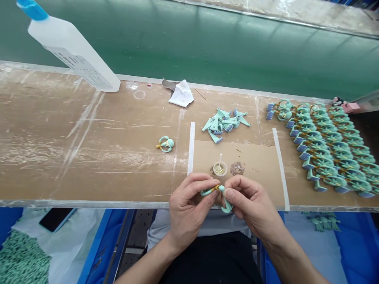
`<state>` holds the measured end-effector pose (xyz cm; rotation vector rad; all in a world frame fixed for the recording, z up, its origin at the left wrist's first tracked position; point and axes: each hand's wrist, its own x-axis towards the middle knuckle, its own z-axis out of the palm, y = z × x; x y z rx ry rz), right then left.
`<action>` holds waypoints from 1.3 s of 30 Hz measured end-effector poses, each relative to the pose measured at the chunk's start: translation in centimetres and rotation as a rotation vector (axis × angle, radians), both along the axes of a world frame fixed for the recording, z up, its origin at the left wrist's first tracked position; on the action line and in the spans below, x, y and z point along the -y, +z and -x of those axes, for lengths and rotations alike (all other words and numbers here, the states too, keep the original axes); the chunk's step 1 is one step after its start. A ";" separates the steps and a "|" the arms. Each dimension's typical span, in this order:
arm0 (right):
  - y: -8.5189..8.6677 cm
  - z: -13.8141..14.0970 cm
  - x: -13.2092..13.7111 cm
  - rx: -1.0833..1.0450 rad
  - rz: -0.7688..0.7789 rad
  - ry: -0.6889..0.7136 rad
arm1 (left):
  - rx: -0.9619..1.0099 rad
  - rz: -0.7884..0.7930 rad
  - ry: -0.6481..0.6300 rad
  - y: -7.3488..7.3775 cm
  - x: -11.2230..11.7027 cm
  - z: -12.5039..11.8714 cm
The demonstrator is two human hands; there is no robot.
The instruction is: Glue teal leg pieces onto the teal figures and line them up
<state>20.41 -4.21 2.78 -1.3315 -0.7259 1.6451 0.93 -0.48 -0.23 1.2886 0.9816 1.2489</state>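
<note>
A scuffed brown workbench (89, 157) is stretching across the view, and a cardboard sheet (251, 161) is lying along its front edge. Just over that sheet's near edge, the left hand (188, 209) and the right hand (251, 207) are both pinching a mint-green moulded figure (226, 204) between their fingertips (light and fairly stiff, I'd judge, best held at its thicker curve). Its long axis is running roughly sideways, its curved right end dipping towards the person, with a yellow piece (217, 188) topping its middle.

A brown workbench (89, 157) bears a plastic bottle (71, 55), a cardboard sheet (251, 157) and rows of teal figures (325, 146).
</note>
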 end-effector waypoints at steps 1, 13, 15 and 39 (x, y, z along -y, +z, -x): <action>-0.1 0.0 0.1 0.008 0.001 0.009 | -0.008 -0.004 0.001 0.0 0.0 0.0; 0.8 1.3 -0.2 -0.301 0.070 -0.005 | -0.277 -0.330 -0.027 1.9 0.2 1.1; 0.9 1.5 0.0 -0.378 0.081 -0.003 | -0.302 -0.387 -0.042 2.4 0.3 1.2; 3.4 2.6 1.5 0.181 -0.134 0.056 | 0.198 0.320 -0.144 2.8 -0.5 1.1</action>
